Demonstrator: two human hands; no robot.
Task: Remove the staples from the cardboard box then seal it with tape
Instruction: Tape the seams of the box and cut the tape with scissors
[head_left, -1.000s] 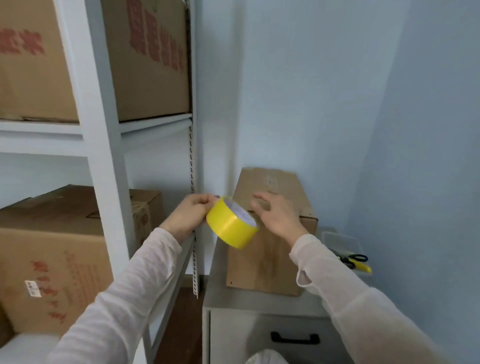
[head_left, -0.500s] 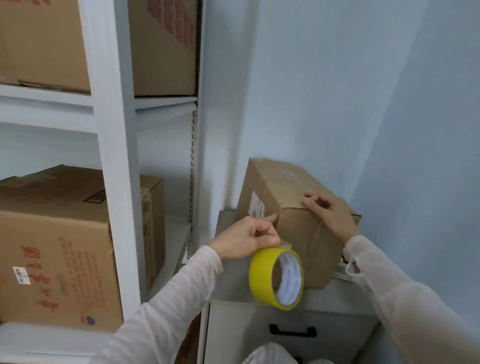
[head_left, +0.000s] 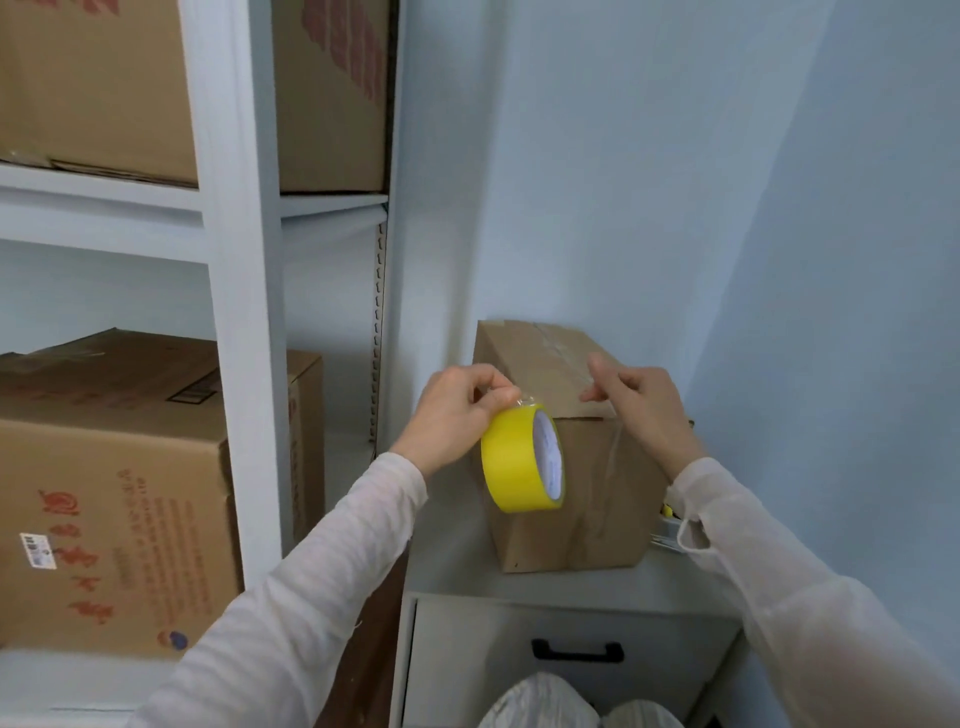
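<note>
A small brown cardboard box (head_left: 582, 499) stands on a white drawer cabinet (head_left: 561, 587) against the blue wall. Clear tape runs along its top seam and down its front face. My left hand (head_left: 457, 410) pinches the top of a yellow tape roll (head_left: 514, 460) and holds it upright against the box's front left edge. My right hand (head_left: 641, 402) rests on the near top edge of the box, fingers bent, fingertips on the tape there.
A white metal shelf rack (head_left: 249, 312) stands at the left with large printed cartons (head_left: 114, 493) on two levels. The cabinet has a drawer with a black handle (head_left: 576, 650). A yellow-handled item (head_left: 667, 512) peeks out behind my right sleeve.
The tape roll has risen from beside the cabinet's front edge to the box's top front corner. The box has turned to face me squarely. My right hand shifted along the top edge.
</note>
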